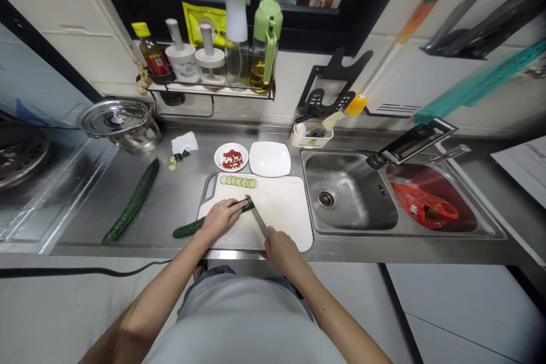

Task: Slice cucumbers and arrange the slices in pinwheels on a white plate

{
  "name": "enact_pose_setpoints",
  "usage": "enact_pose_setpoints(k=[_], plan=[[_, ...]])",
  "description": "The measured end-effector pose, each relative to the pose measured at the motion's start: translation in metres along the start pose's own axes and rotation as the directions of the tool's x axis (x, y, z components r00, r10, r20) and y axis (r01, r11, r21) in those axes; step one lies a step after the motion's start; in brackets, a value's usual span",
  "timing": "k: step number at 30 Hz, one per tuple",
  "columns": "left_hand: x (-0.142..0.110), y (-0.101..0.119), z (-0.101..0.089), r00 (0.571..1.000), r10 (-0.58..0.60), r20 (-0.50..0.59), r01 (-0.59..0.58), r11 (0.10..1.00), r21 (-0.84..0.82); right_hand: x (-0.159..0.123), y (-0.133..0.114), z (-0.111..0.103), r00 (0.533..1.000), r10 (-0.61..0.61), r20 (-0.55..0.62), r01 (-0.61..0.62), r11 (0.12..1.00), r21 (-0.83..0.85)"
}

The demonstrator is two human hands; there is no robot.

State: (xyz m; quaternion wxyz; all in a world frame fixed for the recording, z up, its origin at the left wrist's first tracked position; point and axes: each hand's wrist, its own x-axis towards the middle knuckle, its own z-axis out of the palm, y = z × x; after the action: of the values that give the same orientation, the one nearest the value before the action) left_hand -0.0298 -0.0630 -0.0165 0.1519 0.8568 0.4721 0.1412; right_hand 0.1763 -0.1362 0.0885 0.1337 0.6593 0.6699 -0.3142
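A dark green cucumber (190, 228) lies across the white cutting board (285, 205), its left end sticking out past the board's edge. My left hand (224, 217) presses down on it near the right end, fingers closed over it. In my right hand (284, 247) is the handle of a kitchen knife (259, 220), whose blade tip meets the cucumber's right end beside my left fingertips. A row of cucumber slices (239, 182) overlaps along the board's far side. Behind the board stand a small plate of red pieces (232, 159) and a white square plate (269, 159).
Another whole cucumber (132, 202) rests on the counter at left, near several cucumber scraps (176, 160) and a paper tissue (185, 142). A lidded steel pot (136, 131) stands behind. To the right is a double sink (354, 193) holding a red plastic bag (424, 207). Bottles fill a wall rack (213, 91).
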Motion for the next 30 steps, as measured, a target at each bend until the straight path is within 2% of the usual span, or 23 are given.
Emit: enact_pose_setpoints(k=[6, 12, 22, 30], plan=[[0.0, 0.002, -0.003, 1.0, -0.002, -0.002, 0.002, 1.0, -0.002, 0.005, -0.006, -0.002, 1.0, 0.003, 0.004, -0.003, 1.0, -0.015], [0.0, -0.005, 0.005, 1.0, 0.016, -0.018, -0.016, 1.0, 0.009, 0.011, -0.012, -0.002, 1.0, 0.004, -0.031, -0.005, 1.0, -0.004], [0.001, -0.006, 0.009, 1.0, 0.008, -0.025, -0.009, 1.0, -0.013, 0.005, -0.003, 0.006, 1.0, 0.004, -0.016, -0.004, 0.999, -0.034], [0.001, -0.004, 0.007, 1.0, -0.006, -0.021, 0.006, 1.0, -0.014, 0.015, -0.01, 0.005, 0.999, -0.002, -0.045, 0.001, 1.0, -0.027]])
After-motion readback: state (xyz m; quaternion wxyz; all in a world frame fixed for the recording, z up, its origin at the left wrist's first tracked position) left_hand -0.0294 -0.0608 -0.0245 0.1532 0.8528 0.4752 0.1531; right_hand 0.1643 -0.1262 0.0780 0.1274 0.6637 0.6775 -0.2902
